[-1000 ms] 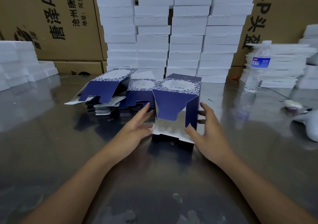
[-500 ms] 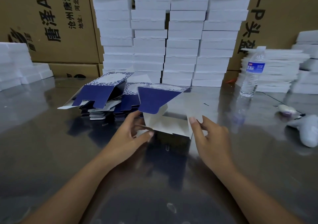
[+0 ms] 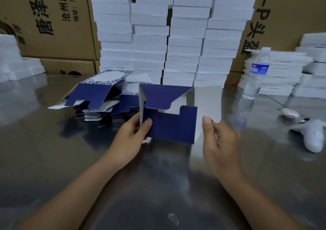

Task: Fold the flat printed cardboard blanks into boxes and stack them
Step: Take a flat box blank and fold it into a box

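A half-folded navy and white box [image 3: 169, 123] is held just above the metal table [image 3: 70, 159], tipped so its bottom flaps face me. My left hand [image 3: 130, 138] pinches its left edge, thumb on the navy flap. My right hand [image 3: 218, 141] pinches the white flap on its right side. Behind on the left, another opened box [image 3: 98, 92] rests on a low pile of flat printed blanks [image 3: 98, 114].
Tall stacks of white foam trays [image 3: 167, 35] stand at the back, in front of brown cartons [image 3: 53, 26]. More white stacks sit at far left and right. A water bottle [image 3: 255, 74] and a white handheld tool [image 3: 312, 138] are on the right.
The box stood upright on the table with both hands at its sides. It has since been lifted and tipped towards me, and both hands now pinch its bottom flaps.
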A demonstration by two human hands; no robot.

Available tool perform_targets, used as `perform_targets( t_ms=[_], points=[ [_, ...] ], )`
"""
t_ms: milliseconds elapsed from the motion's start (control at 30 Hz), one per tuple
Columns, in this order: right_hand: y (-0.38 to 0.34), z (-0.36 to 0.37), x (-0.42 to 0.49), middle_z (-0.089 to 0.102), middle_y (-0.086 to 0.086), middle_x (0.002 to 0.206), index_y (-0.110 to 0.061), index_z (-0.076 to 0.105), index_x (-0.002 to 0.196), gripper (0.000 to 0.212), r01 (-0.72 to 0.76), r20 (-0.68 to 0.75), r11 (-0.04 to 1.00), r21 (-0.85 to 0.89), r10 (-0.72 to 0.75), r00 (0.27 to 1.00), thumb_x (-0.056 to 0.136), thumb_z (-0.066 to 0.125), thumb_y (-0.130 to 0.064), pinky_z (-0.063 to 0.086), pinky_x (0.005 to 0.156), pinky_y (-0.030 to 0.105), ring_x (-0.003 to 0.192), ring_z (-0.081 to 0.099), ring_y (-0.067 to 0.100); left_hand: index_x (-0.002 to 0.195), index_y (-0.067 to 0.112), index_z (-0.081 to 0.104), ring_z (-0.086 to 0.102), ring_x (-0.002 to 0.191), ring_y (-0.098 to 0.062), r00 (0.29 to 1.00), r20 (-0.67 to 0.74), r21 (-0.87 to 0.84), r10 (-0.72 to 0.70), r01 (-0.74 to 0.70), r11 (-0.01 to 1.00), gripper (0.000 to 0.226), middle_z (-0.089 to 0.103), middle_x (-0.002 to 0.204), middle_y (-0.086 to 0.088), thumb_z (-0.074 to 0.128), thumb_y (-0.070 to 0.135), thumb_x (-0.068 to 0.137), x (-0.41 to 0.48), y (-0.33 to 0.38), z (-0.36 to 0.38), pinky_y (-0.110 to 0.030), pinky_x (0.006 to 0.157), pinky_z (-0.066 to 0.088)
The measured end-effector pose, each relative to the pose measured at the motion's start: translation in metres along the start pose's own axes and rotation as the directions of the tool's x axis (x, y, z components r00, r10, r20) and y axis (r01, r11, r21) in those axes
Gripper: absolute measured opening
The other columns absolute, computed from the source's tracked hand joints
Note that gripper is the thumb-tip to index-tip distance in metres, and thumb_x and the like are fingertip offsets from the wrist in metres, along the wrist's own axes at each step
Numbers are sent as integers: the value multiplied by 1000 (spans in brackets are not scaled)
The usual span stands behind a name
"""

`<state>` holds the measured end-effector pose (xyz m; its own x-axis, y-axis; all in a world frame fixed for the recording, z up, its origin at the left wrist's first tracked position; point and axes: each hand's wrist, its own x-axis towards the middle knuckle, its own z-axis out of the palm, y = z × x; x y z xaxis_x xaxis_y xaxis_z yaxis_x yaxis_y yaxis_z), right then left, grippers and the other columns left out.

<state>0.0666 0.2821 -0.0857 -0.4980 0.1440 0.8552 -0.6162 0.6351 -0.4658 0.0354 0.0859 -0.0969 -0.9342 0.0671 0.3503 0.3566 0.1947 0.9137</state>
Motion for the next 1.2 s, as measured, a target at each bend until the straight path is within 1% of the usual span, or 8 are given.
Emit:
perform_targets(
  t_ms=[167,300,467,600,700,833,1000,1200],
  points=[
    [2,4,-3,57,-30,88,-40,44,93,10,-139,162,985,98,122,979,88,43,-48,37,67,0,85,55,-10,92,31,61,66,81,5,999,-45,-28,-9,8,1000,18,71,79,22,45,24,98,0,3,5,-5,63,46],
    [11,9,-10,40,-40,112,-38,31,121,47,-227,306,971,70,195,932,87,63,-26,39,78,-1,107,42,-20,94,29,62,69,82,-2,998,-43,-105,-49,45,993,17,72,81,19,47,23,98,0,0,13,-9,60,49],
    [20,11,-8,50,-22,102,-24,42,115,37,-453,271,891,-20,441,856,87,59,-40,43,71,20,91,52,-3,92,24,65,70,88,-8,993,-79,-146,-86,74,986,17,74,88,8,49,29,96,1,-1,16,-22,77,54],
    [19,9,-6,47,-4,57,-18,40,59,51,-457,273,821,-341,552,788,85,45,-61,30,48,29,56,47,17,91,21,67,70,83,-6,990,-86,-231,-109,86,969,16,74,83,8,53,28,94,-1,1,16,-17,70,55],
    [16,8,-3,48,1,47,-10,44,49,66,-492,337,784,-378,611,716,87,39,-63,37,49,30,50,51,22,96,21,67,70,86,-7,990,-73,-285,-119,94,954,12,74,90,5,55,23,94,-4,3,15,-15,69,54],
    [15,7,3,41,2,50,-11,43,60,51,-692,362,711,-122,681,636,89,50,-52,32,49,28,51,40,20,107,22,62,69,87,-7,983,-84,-261,-161,134,956,18,69,102,-1,60,17,91,-11,4,14,-16,67,54],
    [8,6,7,40,-5,47,-14,45,61,43,-777,440,613,143,664,605,93,50,-44,33,44,15,47,37,11,119,18,53,70,89,-21,978,-113,-202,-175,150,968,29,67,102,-5,59,15,92,-12,3,22,-22,66,54],
    [10,3,12,36,-7,37,-15,40,55,48,-836,509,518,182,678,531,98,43,-39,34,44,19,37,35,10,125,21,46,72,78,-22,941,-100,-329,-325,277,903,38,66,104,-5,61,27,91,-3,11,36,-33,71,54]
  ],
)
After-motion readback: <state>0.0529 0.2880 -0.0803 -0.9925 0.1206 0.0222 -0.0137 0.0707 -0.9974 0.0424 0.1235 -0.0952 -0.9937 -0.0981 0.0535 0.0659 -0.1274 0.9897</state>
